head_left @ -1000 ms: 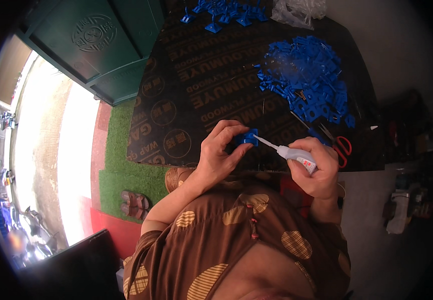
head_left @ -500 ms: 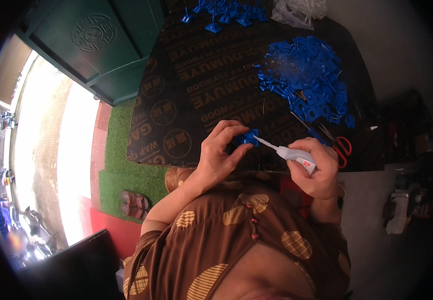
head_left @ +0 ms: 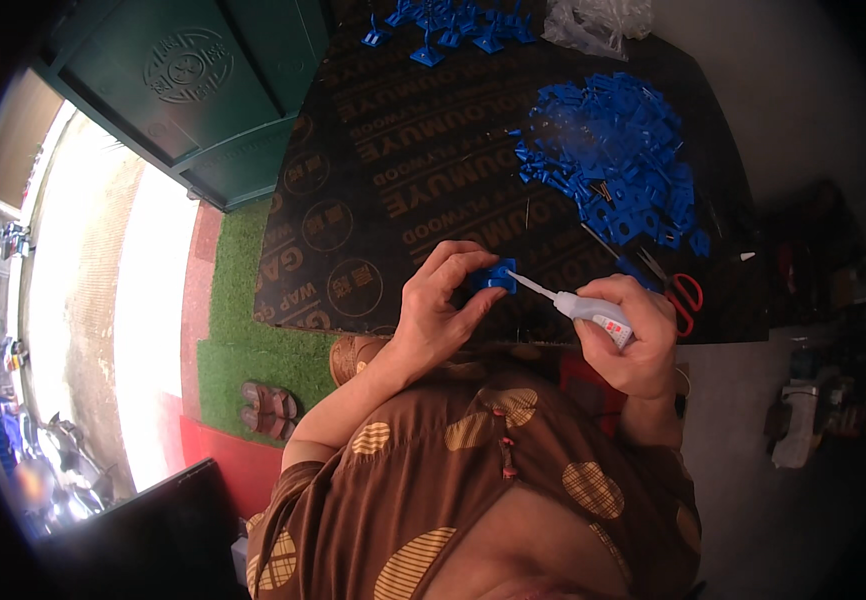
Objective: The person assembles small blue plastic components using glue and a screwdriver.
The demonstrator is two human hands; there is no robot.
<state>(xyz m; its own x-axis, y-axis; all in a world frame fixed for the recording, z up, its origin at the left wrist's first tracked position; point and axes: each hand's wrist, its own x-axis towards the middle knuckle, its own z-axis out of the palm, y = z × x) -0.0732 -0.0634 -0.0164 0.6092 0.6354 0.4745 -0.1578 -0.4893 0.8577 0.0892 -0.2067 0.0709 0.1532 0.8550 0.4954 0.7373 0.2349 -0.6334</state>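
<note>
Near the table's front edge, my left hand (head_left: 443,300) pinches a small blue plastic part (head_left: 498,275) between thumb and fingers, which hide some of it. My right hand (head_left: 635,330) is wrapped round a white glue bottle (head_left: 583,308) with a long thin nozzle. The nozzle slants up to the left, and its tip meets or nearly meets the blue part; I cannot tell which. Just right of my right hand lie scissors with red handles (head_left: 686,300), and a blue-handled screwdriver (head_left: 636,272) rests beside them, partly behind my hand.
A big heap of flat blue plastic pieces (head_left: 613,150) covers the table's right side. Several blue pieces with upright pins (head_left: 453,25) stand at the far edge, next to a crumpled clear plastic bag (head_left: 598,25). The dark plywood table (head_left: 383,190) ends close to my body.
</note>
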